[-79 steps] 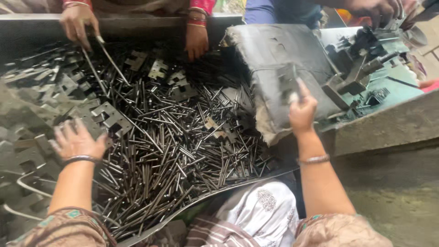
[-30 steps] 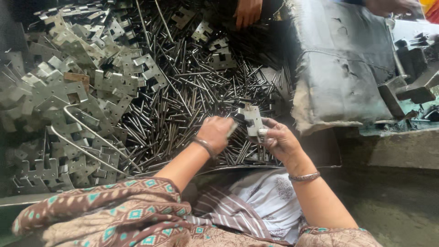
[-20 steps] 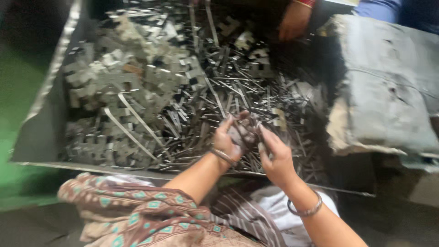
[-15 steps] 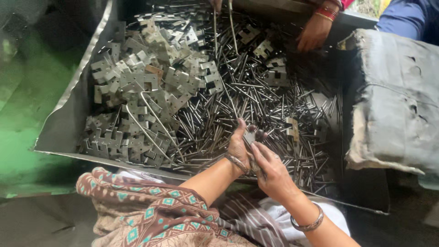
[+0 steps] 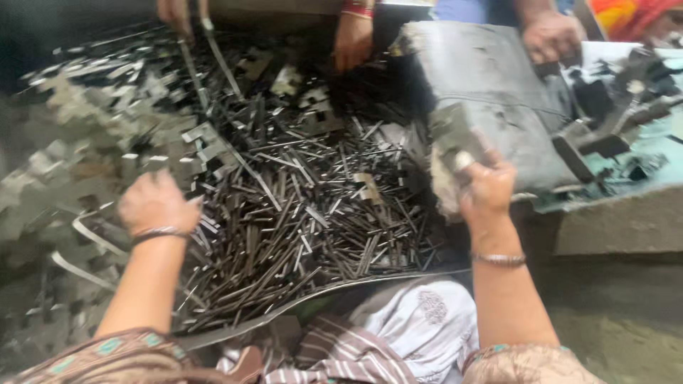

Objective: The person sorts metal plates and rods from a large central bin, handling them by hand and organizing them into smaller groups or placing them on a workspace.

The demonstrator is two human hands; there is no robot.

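Head view shows our right hand [image 5: 487, 186] pinching a grey metal bracket [image 5: 449, 131] beside the worn grey block [image 5: 498, 92]. Our left hand [image 5: 155, 203] rests, fingers curled, on thin steel pins [image 5: 306, 220] heaped in the metal tray [image 5: 299, 306].

The person is wearing a brown patterned sleeve [image 5: 107, 352] with teal diamond shapes on the left arm, and a matching sleeve [image 5: 530, 364] is showing at the right elbow. A dark bangle [image 5: 158, 234] is circling the left wrist; a thin silver bangle [image 5: 499, 259] is circling the right. White and striped cloth [image 5: 398, 338] is covering the lap.
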